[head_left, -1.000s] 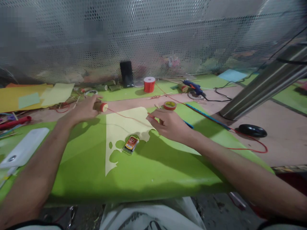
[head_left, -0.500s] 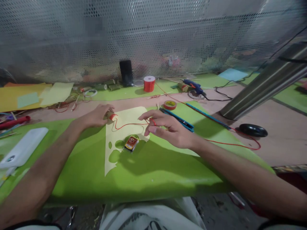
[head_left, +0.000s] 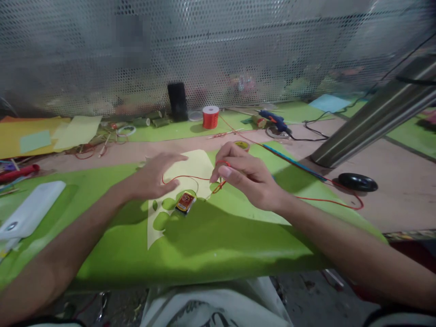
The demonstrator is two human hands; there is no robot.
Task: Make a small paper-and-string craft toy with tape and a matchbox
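Observation:
My right hand (head_left: 247,179) is closed, its fingertips pinching a thin red thread (head_left: 190,177) above a pale yellow cut paper sheet (head_left: 194,163). The thread runs in a slack curve left to my left hand (head_left: 153,176). That hand lies palm down on the sheet with its fingers stretched out, and nothing shows in it. A small orange and yellow packet (head_left: 185,202) lies just in front of both hands. The same thread trails right across the green sheet (head_left: 211,240) towards a black oval object (head_left: 357,181).
At the back stand a red thread spool (head_left: 210,117), a black phone (head_left: 177,101) and a blue glue gun (head_left: 274,120). A tape roll (head_left: 242,145) peeks out behind my right hand. A white box (head_left: 30,213) lies left, a slanted metal beam (head_left: 374,118) right.
My left hand moved right onto the yellow sheet and flattened; the small roll it held no longer shows. My right hand lifted slightly, still pinching the thread, which went slack.

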